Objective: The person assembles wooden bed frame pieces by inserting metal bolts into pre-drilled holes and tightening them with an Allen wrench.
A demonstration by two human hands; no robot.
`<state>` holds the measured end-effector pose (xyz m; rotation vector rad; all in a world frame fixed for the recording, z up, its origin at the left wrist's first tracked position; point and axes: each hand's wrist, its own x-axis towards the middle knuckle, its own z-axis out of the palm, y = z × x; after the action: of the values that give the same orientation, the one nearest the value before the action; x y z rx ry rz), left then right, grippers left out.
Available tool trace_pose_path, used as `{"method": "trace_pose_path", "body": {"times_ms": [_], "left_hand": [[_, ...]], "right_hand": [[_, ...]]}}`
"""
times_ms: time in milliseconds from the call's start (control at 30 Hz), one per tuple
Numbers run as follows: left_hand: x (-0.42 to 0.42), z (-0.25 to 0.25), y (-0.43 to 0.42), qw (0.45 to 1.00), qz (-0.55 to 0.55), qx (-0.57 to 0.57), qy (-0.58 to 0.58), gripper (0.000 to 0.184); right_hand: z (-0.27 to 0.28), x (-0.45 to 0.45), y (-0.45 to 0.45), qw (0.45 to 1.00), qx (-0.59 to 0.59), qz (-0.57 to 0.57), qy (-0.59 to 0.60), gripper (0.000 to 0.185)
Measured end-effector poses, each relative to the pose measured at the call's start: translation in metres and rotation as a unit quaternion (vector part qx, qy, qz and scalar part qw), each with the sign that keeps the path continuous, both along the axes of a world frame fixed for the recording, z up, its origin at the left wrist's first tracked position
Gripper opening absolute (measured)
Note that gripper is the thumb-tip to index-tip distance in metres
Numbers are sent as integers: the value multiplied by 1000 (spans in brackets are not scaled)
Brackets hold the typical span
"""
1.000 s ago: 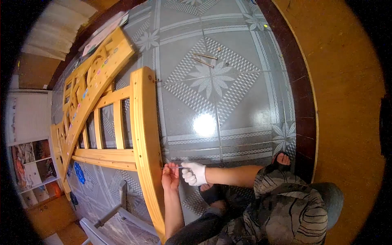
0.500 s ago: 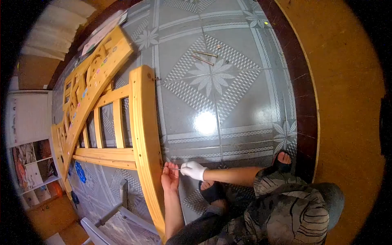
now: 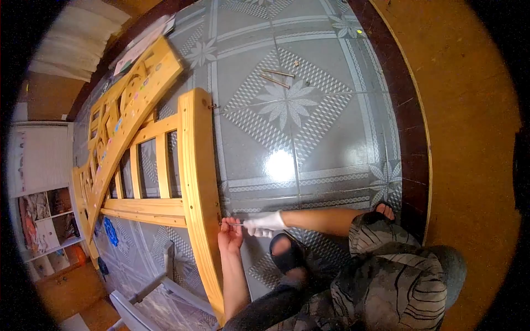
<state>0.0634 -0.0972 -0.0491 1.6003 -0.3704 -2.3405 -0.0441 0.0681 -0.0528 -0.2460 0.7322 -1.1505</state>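
Observation:
A pale wooden bed-end frame (image 3: pixel 200 160) with slats lies on the floor, its thick post running down beside my hands. My bare left hand (image 3: pixel 230 238) is palm up against the post's side, fingers curled round the tip of a thin metal rod-like tool (image 3: pixel 236 224). My right hand (image 3: pixel 265 224), in a white glove, is closed on the tool's other end. The tool points level at the post; its exact kind is too small to make out. A bolt end (image 3: pixel 212 106) sticks out of the post's side higher up.
Two long bolts (image 3: pixel 277 73) and a small metal piece (image 3: pixel 296 63) lie on the patterned tile floor. A decorated wooden panel (image 3: pixel 130 110) leans across the frame. A grey metal-like frame (image 3: pixel 165 281) stands lower left, near a blue object (image 3: pixel 110 231). Shelves (image 3: pixel 52 220) stand at far left.
My gloved right hand has turned about the tool, its fingers now more spread along it, and shifted slightly right. My left hand stays at the post.

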Motion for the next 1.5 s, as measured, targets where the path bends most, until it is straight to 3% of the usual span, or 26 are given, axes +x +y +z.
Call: {"method": "trace_pose_path", "body": {"times_ms": [33,67,133,300,533,600,633,667,700,733,767,800,867,933,1000,1067,1133,1200,1267,1333,1467,1500], "left_hand": [[2,-1,-2,1000,-4,15,19,12],[3,-3,-3,999,-8,32,39,11],[1,-2,0,998,-5,32,44,9],[2,0,5,998,-43,-9,47,8],[-7,11,19,997,-40,-63,25,18],[-7,15,19,997,-46,-61,18,19],[-8,14,19,996,-52,-69,11,21],[-7,14,20,996,-56,-76,2,22],[-7,18,21,994,-73,-78,16,26],[-9,23,23,995,-62,-77,-2,28],[-10,22,24,994,-65,-83,3,28],[-10,20,24,994,-69,-87,7,29],[-6,19,21,995,-56,-85,4,30],[-5,14,21,993,-69,-95,21,32],[-2,7,18,991,-85,-79,66,32],[-4,4,21,996,-25,-42,72,17],[-7,14,20,999,-15,-26,28,14],[-3,5,16,998,-23,-48,42,22],[-3,6,14,998,-29,-43,47,12],[-6,9,15,998,-31,-47,10,13],[-5,7,16,999,-20,-41,-8,14],[-5,8,16,999,-23,-41,5,14]], "right_hand": [[3,6,3,984,42,-43,-165,40],[-1,9,3,985,42,-43,-165,40],[-8,9,1,940,32,-65,-333,34],[-14,21,-8,881,43,-116,-457,32],[-6,17,-10,932,63,-81,-347,29],[-1,20,-11,982,98,-126,-100,26],[0,21,-10,985,93,-106,97,23],[1,21,-10,987,89,-94,100,23],[11,20,-9,934,58,-78,343,21],[17,18,-9,824,19,-61,563,20],[18,15,-12,714,-38,-106,691,17],[18,14,-14,713,-47,-97,693,17],[17,13,-12,646,-105,-115,747,16],[11,4,-7,639,-156,19,753,25],[3,-14,1,644,-178,39,743,26],[18,-44,11,651,-74,-40,755,25],[6,-87,24,638,98,-164,746,22],[-20,-141,41,509,222,-353,753,18],[-32,-197,68,431,336,-466,696,17],[-21,-236,87,425,433,-476,637,22],[-13,-274,95,409,450,-434,665,29],[-13,-279,96,419,466,-373,684,31]]}}
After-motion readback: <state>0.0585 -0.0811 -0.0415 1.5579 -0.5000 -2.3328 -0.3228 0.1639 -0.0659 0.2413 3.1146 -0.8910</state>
